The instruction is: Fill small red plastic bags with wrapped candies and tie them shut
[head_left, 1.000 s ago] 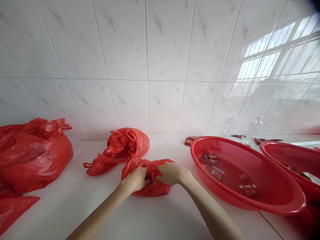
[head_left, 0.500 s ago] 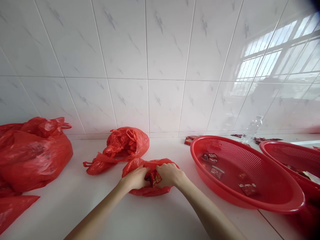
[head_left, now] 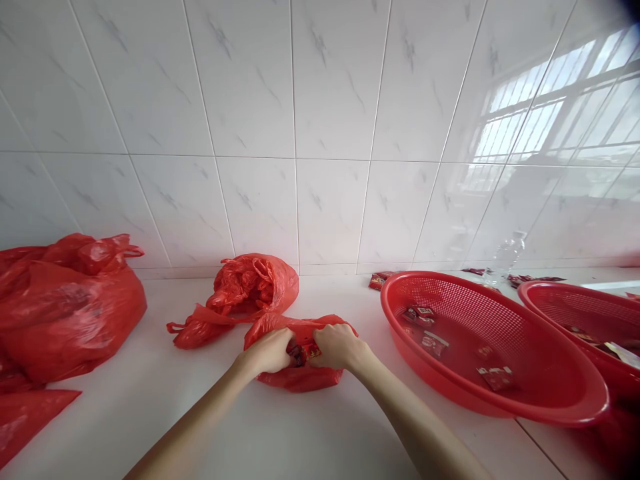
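Observation:
Directly in front of me a red plastic bag [head_left: 305,382] lies on the white counter, its mouth facing up. My left hand [head_left: 273,351] is closed on the left side of the bag's mouth, with its fingertips hidden inside. On the opposite side, my right hand [head_left: 339,345] is closed too, knuckles up, gripping the bag near its rim. Between the two hands a small red packet [head_left: 313,351] with gold lettering shows inside the bag, beside darker wrapped pieces.
Behind the bag lies a crumpled red bag [head_left: 280,283]. At the left sits a large full red bag [head_left: 75,313]. Right of my hands stands a red plastic basket [head_left: 415,380] holding several small packets; a second red basket [head_left: 550,287] and a clear bottle [head_left: 510,252] are beyond.
My left hand has shifted slightly and the gold-lettered packet between my hands shows less, sitting a little higher. The bag's front edge has changed shape slightly.

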